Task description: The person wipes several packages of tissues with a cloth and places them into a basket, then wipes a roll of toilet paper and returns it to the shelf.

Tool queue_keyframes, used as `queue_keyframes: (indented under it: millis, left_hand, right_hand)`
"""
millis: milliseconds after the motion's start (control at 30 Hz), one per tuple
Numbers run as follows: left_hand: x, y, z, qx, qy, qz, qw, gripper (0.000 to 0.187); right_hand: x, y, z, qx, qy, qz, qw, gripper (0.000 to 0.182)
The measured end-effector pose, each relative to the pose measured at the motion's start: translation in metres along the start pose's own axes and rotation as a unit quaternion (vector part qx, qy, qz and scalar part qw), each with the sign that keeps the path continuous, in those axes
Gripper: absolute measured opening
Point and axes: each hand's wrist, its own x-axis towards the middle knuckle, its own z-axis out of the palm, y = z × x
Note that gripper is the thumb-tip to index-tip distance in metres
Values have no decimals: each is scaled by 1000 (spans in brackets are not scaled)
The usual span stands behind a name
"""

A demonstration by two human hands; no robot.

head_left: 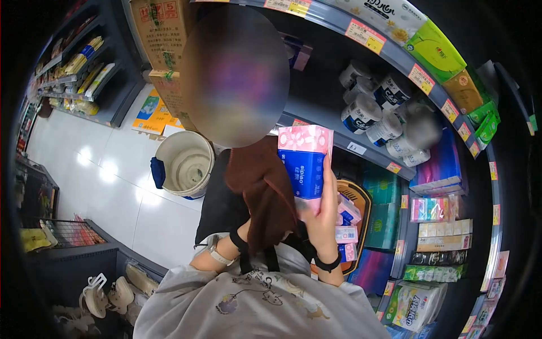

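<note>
My right hand [323, 217] grips a pink-and-blue tissue pack [302, 172] along its right side, fingers stretched up its edge. A brown cloth [262, 195] is bunched in my left hand, which is mostly hidden by it; the wrist with a pale watch and a black band shows below. The cloth lies against the left side of the pack. Below and right of my right hand, several smaller pink-and-blue packs [346, 233] sit in a black container with an orange rim [363, 198].
A white bucket [183, 164] with a blue cloth [158, 173] over its rim stands on the tiled floor. Cardboard boxes [161, 34] are stacked behind it. At right, shelves hold toilet rolls [361, 113] and tissue packs [435, 51]. White shoes [96, 295] are at lower left.
</note>
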Motion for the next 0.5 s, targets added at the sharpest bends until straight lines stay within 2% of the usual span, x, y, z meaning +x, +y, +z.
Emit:
queue_keyframes:
  millis: [33, 67, 133, 167, 267, 300, 367, 400, 467, 500]
  left_hand:
    - [1, -2, -2, -2, 2, -2, 1000, 47]
    - [2, -2, -3, -1, 3, -5, 1000, 47]
    - [6, 2, -11, 12, 7, -25, 1000, 47]
    - [8, 4, -14, 19, 8, -37, 999, 47]
    - [15, 35, -33, 68, 4, -98, 993, 47]
    - [18, 51, -41, 83, 1, -126, 989, 47]
    - [23, 73, -55, 103, -7, -171, 980, 47]
    - [25, 78, -58, 105, -10, -182, 977, 47]
    - [23, 77, -55, 92, -6, -173, 981, 47]
    - [17, 62, -44, 70, 1, -135, 988, 47]
  right_hand:
    - [0, -9, 0, -15, -10, 12, 1000, 69]
    - [0, -1, 0, -15, -12, 13, 1000, 69]
    - [2, 20, -1, 190, -34, 50, 980, 69]
    - [9, 8, -1, 333, -17, 92, 938, 66]
    - [4, 34, -3, 491, -19, 176, 853, 57]
    - [5, 36, -2, 490, -22, 178, 853, 57]
    - [11, 39, 2, 274, -19, 104, 956, 47]
    - [14, 42, 2, 275, -21, 106, 955, 47]
    - [19, 47, -1, 161, -28, 60, 985, 39]
    - [20, 42, 0, 219, -45, 108, 969, 47]
